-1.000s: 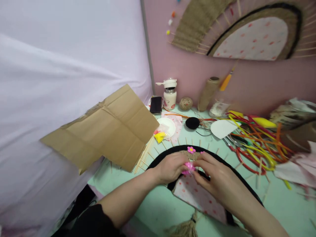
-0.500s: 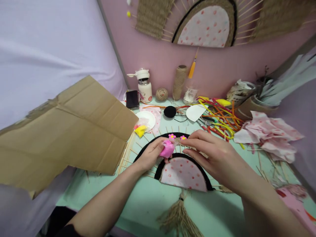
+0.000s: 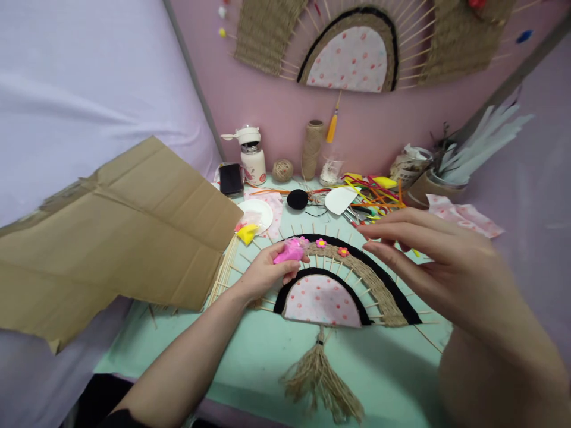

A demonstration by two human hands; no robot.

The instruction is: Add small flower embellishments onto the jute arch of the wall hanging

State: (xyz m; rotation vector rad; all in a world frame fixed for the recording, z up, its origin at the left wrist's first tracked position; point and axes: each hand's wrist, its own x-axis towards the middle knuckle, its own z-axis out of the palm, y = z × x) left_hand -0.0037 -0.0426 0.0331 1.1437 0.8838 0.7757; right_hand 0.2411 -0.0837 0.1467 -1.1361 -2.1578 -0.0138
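— So, what is the left hand [image 3: 264, 274] doing?

— It has its fingers curled around a pink lump [image 3: 289, 252]. The lump sits over the left top part of the woven fan [image 3: 357, 279] on the green table [image 3: 392, 380].

— And the right hand [image 3: 428, 261]?

— It is up in the air over the right side of the fan. Its fingers are spread and a bit bent. I cannot tell if the fingertips pinch something tiny.

— What is on the fan?

— Three little pink flowers [image 3: 320, 243] sit in a row on the rope band. A rope tassel [image 3: 319, 380] hangs at the bottom.

— What is on the left?

— A big sheet of cardboard [image 3: 120, 232], right by the fan.
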